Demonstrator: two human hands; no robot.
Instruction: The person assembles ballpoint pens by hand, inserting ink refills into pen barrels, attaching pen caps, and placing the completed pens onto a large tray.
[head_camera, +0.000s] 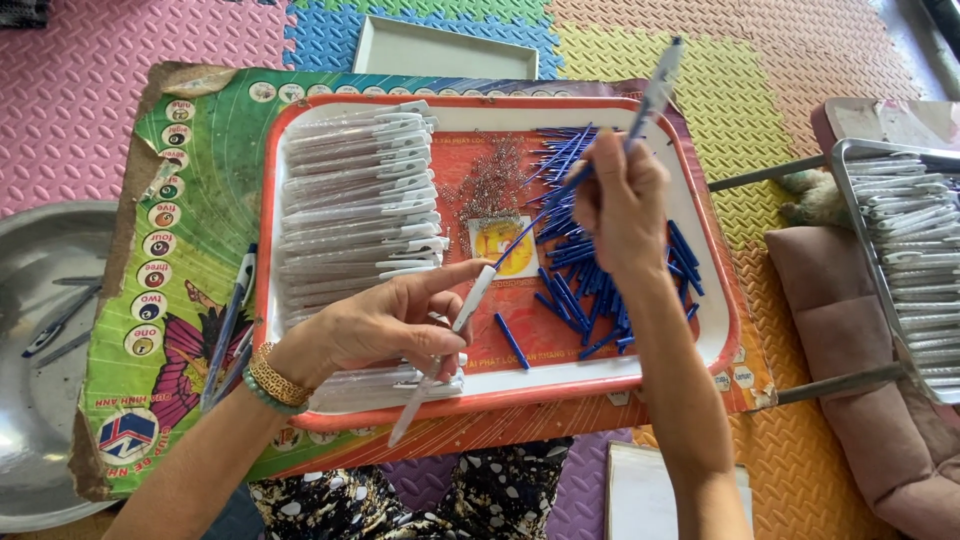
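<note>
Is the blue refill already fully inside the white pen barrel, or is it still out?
Still partly out: the blue refill stretches from the white pen barrel in the left hand toward the right hand.

Metal bowl cut off at left edge; second tray cut off right.

single head view, looking steeply down, close over the tray
</note>
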